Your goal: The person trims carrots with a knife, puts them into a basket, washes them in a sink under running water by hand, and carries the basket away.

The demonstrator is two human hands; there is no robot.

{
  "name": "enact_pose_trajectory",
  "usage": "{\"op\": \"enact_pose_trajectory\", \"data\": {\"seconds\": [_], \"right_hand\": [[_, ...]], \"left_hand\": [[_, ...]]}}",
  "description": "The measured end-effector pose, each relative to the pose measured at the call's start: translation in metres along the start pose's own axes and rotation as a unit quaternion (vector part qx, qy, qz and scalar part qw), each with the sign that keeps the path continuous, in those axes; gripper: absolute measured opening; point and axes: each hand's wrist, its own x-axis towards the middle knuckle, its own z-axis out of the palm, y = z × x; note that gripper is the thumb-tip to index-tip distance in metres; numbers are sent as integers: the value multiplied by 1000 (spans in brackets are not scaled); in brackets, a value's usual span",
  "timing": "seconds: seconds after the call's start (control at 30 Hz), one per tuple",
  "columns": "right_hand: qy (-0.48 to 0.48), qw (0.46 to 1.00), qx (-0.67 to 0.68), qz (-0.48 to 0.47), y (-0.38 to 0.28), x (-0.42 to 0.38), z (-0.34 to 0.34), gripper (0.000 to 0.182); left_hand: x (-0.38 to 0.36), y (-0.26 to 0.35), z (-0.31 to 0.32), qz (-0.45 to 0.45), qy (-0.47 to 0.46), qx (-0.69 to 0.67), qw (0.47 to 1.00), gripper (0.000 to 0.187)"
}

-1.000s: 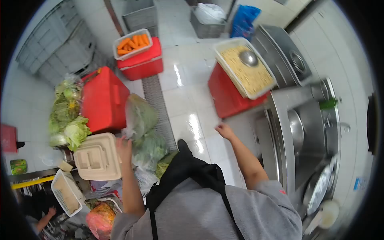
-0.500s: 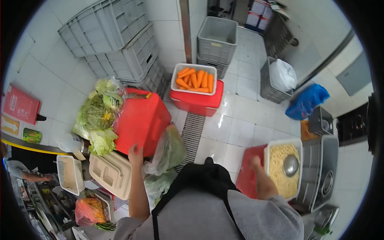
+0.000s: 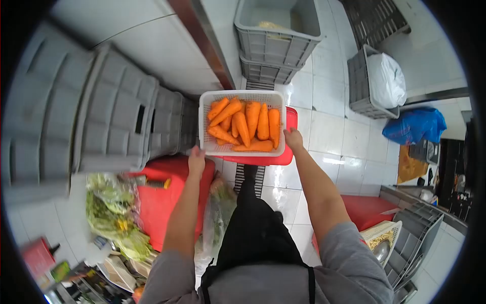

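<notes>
Hands, left (image 3: 196,160) and right (image 3: 293,138), grip one white basket (image 3: 207,121) holding about nine carrots (image 3: 252,119).

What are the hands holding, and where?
The carrot basket, by its near rim: left hand at the near-left corner, right hand at the near-right corner.

Both hands (image 3: 196,161) now reach carrot basket (image 3: 242,123)

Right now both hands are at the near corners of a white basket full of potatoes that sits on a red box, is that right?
Not quite: the white basket holds carrots, not potatoes, as the head view shows. The left hand and right hand are at its near corners, and it sits on a red box.
</notes>
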Motion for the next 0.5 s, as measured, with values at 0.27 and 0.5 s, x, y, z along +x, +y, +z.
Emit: {"op": "enact_pose_trajectory", "data": {"seconds": [0.27, 0.5], "right_hand": [[-84, 971, 119, 187, -11, 14, 19, 32], [-78, 954, 111, 267, 22, -91, -67, 36]], "left_hand": [[133, 48, 34, -187, -159, -88, 966, 46], [76, 106, 19, 78, -221, 130, 963, 22]]}}
